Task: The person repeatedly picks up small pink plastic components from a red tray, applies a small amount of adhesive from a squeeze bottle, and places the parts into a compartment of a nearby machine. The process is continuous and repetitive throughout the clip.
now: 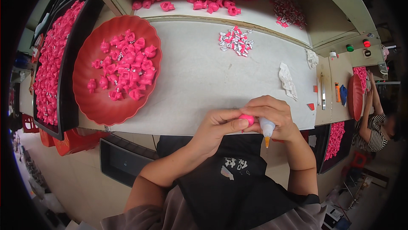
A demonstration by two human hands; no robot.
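Note:
Over the table's front edge, my left hand (221,126) pinches a small pink molded plastic piece (247,120) between thumb and fingers. My right hand (274,115) is closed around a small white glue bottle (267,127), whose amber nozzle points down toward me. The fingertips of that hand also touch the pink piece. To the left stands a red scalloped bowl (85,98) with many pink hollow figure parts (131,66) in it. Farther back on the white table surface (191,77) lies a small pile of pink and white pieces (236,41).
A black tray (68,81) full of pink parts stands at far left. More pink parts (204,4) and small pieces (289,11) lie on the back shelf. White crumpled tissue (287,81) lies at right. Beyond it, a person in a striped shirt (372,132) works beside another red bowl (355,98).

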